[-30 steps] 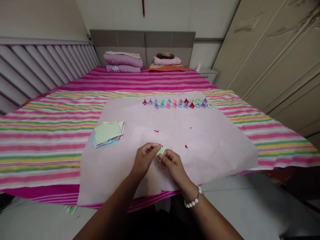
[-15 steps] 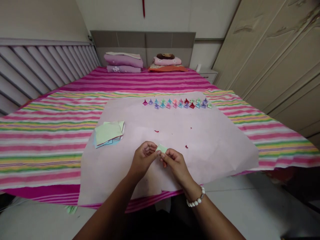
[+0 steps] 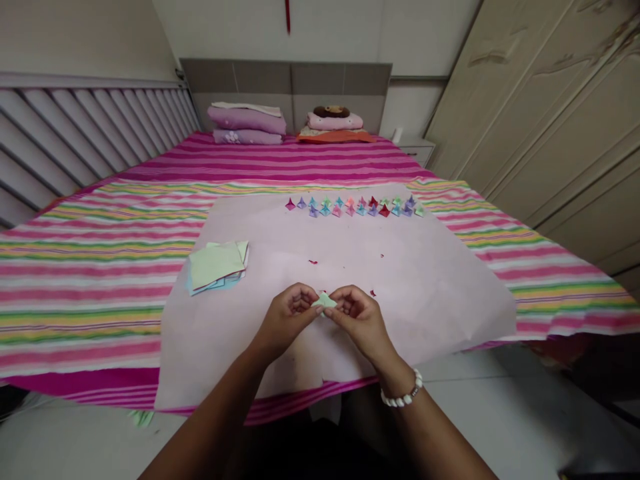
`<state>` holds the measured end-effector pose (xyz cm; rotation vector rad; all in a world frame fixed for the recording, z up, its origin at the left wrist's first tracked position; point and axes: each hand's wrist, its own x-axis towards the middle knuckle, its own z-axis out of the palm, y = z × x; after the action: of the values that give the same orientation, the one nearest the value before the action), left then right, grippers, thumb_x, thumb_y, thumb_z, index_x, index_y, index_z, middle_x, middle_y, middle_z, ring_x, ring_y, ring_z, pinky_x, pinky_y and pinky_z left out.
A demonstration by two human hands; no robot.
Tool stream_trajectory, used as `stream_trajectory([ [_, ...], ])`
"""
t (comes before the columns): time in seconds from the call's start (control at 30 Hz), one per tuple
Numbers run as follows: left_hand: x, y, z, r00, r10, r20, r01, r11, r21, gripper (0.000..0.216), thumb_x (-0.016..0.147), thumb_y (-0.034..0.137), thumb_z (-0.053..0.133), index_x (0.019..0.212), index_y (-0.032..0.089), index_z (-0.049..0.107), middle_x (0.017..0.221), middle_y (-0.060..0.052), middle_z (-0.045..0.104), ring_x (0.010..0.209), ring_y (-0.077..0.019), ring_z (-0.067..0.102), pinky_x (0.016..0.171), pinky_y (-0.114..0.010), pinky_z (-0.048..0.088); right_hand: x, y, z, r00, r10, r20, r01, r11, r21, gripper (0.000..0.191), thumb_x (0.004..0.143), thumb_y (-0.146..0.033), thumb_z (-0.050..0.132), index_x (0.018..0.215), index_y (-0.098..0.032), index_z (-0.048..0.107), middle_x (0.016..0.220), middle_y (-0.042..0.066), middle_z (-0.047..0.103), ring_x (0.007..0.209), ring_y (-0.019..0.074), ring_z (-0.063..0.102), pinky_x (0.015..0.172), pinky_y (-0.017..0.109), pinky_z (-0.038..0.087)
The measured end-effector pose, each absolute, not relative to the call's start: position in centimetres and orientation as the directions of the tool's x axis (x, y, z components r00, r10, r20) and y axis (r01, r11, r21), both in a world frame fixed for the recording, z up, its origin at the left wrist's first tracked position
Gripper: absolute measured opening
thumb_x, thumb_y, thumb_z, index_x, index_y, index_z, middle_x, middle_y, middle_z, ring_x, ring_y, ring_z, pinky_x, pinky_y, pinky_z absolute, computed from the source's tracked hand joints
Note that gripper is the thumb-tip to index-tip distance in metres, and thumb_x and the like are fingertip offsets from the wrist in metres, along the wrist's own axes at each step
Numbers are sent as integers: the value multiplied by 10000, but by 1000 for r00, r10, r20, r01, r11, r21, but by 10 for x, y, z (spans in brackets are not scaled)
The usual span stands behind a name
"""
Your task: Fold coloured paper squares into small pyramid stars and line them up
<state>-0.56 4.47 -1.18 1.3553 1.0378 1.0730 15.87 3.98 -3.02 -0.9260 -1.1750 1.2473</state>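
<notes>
My left hand (image 3: 287,318) and my right hand (image 3: 357,319) meet above the near part of a large pale pink sheet (image 3: 425,293) spread on the bed. Both pinch a small folded piece of light green paper (image 3: 325,301) between fingertips, one hand on each side. A white bead bracelet (image 3: 401,395) circles my right wrist. A stack of square papers (image 3: 217,265), light green on top and blue beneath, lies to the left of my hands. Several small folded paper shapes (image 3: 353,207) in mixed colours stand in a row at the sheet's far side.
The bed carries a striped pink, green and yellow cover (image 3: 90,267). Folded bedding and pillows (image 3: 247,123) lie by the headboard. A slatted wall (image 3: 60,140) runs on the left, cream wardrobe doors (image 3: 550,113) on the right. Tiny red scraps (image 3: 373,293) dot the sheet.
Both hands rose slightly and my right hand shifted to the right. The green paper, seen flatter before, now shows a pointed folded form between the fingertips.
</notes>
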Motion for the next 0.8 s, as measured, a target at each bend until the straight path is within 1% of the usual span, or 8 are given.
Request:
stream_trajectory([
  [0.13,-9,46,-13,282,958,46,24,-55,998,203,735,249,722,876,166,602,792,1,619,737,-108,573,679,-227,434,159,41,-31,-90,991,103,-232,80,-970,281,603,-274,843,764,-206,623,661,-35,594,580,103,513,539,227,402],
  [0.23,-10,47,-13,309,951,32,29,-43,999,198,741,251,720,878,165,605,796,-4,630,729,-109,584,672,-229,439,159,41,-31,-99,992,80,-249,53,-967,300,583,-283,857,746,-203,618,673,-27,618,593,108,538,551,227,419],
  [0.4,-8,47,-15,346,938,-14,-61,37,997,220,737,286,732,864,165,599,776,-10,653,714,-124,626,706,-265,483,158,41,-32,-111,993,44,-243,16,-970,288,602,-325,844,775,-209,644,654,-15,650,594,141,596,571,265,477],
  [0.5,-5,46,-16,317,948,-13,-98,46,994,223,716,306,744,822,160,614,737,-11,665,676,-127,635,676,-265,499,158,41,-32,-147,988,40,-262,0,-965,269,631,-359,822,795,-203,677,649,-4,676,602,154,626,599,288,511],
  [0.57,-3,45,-16,276,961,-23,-109,56,992,230,688,311,761,790,157,623,687,-3,659,638,-125,632,637,-256,501,158,40,-31,-157,987,33,-276,-12,-961,253,632,-358,821,774,-197,686,623,-7,678,573,145,624,580,278,511],
  [0.7,-1,44,-14,219,974,-55,-110,81,991,232,644,311,786,738,152,645,621,9,640,572,-117,615,581,-245,493,158,40,-29,-132,991,1,-282,-37,-959,209,609,-301,837,720,-187,701,563,-15,670,504,120,604,519,240,481],
  [0.8,0,42,-12,209,977,-47,-128,75,989,204,633,290,788,715,153,660,601,13,633,553,-114,607,563,-242,481,157,39,-29,-122,993,4,-317,-35,-948,165,621,-273,825,705,-185,713,569,-10,680,491,115,604,509,232,475],
])
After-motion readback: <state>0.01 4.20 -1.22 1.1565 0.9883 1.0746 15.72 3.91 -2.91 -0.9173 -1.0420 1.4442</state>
